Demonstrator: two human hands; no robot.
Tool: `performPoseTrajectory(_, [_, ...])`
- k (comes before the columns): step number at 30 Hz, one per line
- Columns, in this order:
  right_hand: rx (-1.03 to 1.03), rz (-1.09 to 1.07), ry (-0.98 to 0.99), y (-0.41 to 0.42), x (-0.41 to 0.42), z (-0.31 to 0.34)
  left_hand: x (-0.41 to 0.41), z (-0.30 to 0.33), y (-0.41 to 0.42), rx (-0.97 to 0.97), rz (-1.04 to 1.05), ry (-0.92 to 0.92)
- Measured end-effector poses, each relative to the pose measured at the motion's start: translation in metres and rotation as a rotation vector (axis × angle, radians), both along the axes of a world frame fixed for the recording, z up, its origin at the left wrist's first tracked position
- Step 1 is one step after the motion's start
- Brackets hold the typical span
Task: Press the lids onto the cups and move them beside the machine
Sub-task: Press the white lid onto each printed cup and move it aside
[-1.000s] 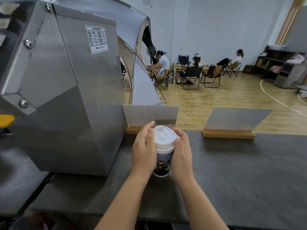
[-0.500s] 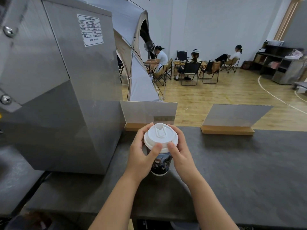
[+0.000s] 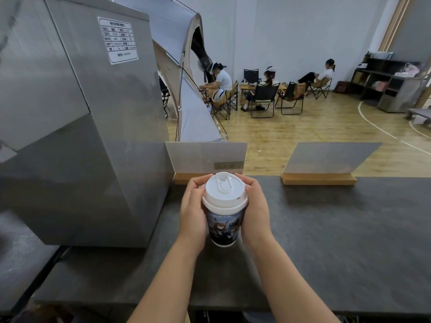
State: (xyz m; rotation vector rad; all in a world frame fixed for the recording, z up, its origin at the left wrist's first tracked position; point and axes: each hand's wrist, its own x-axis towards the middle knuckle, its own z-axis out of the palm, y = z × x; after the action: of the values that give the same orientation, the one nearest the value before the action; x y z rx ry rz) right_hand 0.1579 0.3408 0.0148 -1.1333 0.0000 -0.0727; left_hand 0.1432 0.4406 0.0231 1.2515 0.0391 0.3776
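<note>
Head view | left hand (image 3: 193, 210), right hand (image 3: 255, 210) clasp lidded cup (image 3: 224, 220) | machine (image 3: 81, 136) beside left

Both forearms reach forward and converge, the left hand (image 3: 193, 215) and the right hand (image 3: 255, 213) facing each other palm to palm (thumbs toward the camera), fingers curled inward and gripping from opposite sides

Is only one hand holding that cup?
No, both the left hand and right hand are curled round the cup, one on each side.
</note>
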Motion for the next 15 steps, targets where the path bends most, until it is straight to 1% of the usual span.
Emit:
performPoseTrajectory(5, [-0.101,0.043,0.123,-0.009,0.009,0.019,0.005,0.012,0.007,0.068,0.011,0.107])
performPoseTrajectory(9, [-0.161,0.049,0.139,-0.014,0.015,0.027,0.007,0.015,0.009,0.096,0.019,0.118])
performPoseTrajectory(12, [-0.119,0.027,0.076,-0.013,0.007,0.021,-0.002,0.009,0.001,0.059,0.089,0.048])
performPoseTrajectory(14, [-0.136,0.017,0.025,-0.009,0.003,0.016,-0.010,-0.007,-0.006,0.099,0.130,-0.061])
performPoseTrajectory(15, [-0.150,0.017,0.006,-0.008,0.001,0.014,-0.014,-0.017,-0.009,0.149,0.122,-0.097])
